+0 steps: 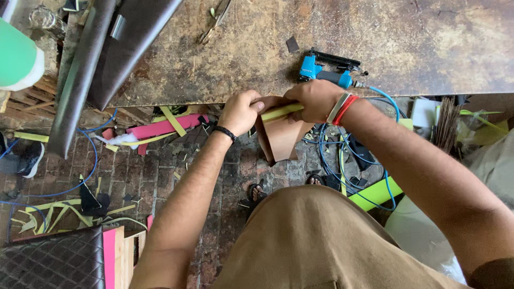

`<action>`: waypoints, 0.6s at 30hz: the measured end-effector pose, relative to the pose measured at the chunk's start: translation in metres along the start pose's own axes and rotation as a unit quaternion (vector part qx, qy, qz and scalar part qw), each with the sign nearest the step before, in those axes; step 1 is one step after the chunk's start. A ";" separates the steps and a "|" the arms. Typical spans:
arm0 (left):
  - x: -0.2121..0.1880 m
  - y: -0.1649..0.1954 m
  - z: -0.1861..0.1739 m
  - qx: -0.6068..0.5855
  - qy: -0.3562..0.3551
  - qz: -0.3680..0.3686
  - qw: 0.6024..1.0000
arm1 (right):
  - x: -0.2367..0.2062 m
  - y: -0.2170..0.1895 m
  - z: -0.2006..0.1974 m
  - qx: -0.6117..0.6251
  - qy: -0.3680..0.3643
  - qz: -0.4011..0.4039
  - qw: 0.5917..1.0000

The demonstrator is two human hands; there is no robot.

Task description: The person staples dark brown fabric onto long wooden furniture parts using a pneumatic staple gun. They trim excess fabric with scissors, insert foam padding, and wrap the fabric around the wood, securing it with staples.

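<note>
Nearest, below the hands, lies the brick floor (160,176), littered with yellow and pink offcuts (160,127) and loops of blue air hose (342,171). Sandalled toes stand among the coils, so a shifted foot could catch the hose and trip the person.

At the near edge of the workbench (428,43), both hands work a brown leather-like piece (281,136) with a yellow strip (281,111) along its top. The left hand (239,111) is clenched around the left end of piece and strip; the right hand (316,99) grasps their right end, fingers curled over. The piece hangs off the edge over the floor, unsupported, so a loosened hold could drop it into the scraps, or let the strip slide out of line.

Farther, just beyond the right hand, a blue nail gun (326,69) rests near that edge. A tug on its hose could, I judge, drag it off the bench.
</note>
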State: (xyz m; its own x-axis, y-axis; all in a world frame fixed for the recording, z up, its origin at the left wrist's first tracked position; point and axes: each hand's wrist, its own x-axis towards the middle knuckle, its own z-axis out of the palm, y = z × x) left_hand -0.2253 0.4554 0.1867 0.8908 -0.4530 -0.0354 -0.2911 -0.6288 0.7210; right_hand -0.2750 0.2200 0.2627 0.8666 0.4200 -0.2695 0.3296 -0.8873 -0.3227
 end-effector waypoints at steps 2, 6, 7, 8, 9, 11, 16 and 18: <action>-0.003 0.003 0.003 -0.024 0.001 0.005 1.000 | -0.002 -0.004 0.003 0.009 0.006 0.014 1.000; -0.010 0.016 0.000 -0.080 -0.047 0.024 0.995 | -0.008 -0.006 0.004 0.024 0.020 0.018 0.999; -0.012 0.019 -0.003 -0.085 -0.051 0.062 0.993 | -0.009 -0.007 0.004 0.025 0.020 0.013 0.999; -0.013 0.023 -0.005 -0.091 -0.055 0.100 0.989 | -0.010 -0.008 0.004 0.026 0.019 0.008 0.999; -0.013 0.026 -0.007 -0.049 -0.061 0.080 0.994 | -0.012 -0.009 0.003 0.027 0.018 0.004 0.999; -0.012 0.031 -0.010 0.036 -0.072 0.038 0.996 | -0.015 -0.012 0.005 0.013 0.005 0.010 1.000; -0.010 0.028 -0.002 0.044 -0.127 0.015 0.991 | -0.021 -0.025 0.018 0.020 0.040 0.010 0.999; -0.014 0.022 -0.001 -0.009 -0.176 0.050 0.983 | -0.023 -0.028 0.023 0.020 0.035 0.024 0.999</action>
State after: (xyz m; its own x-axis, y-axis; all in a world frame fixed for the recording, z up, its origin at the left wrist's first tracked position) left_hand -0.2436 0.4482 0.2039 0.6813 -0.7045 -0.1988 -0.3625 -0.5606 0.7445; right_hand -0.3129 0.2398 0.2574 0.9054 0.3614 -0.2228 0.2725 -0.8971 -0.3479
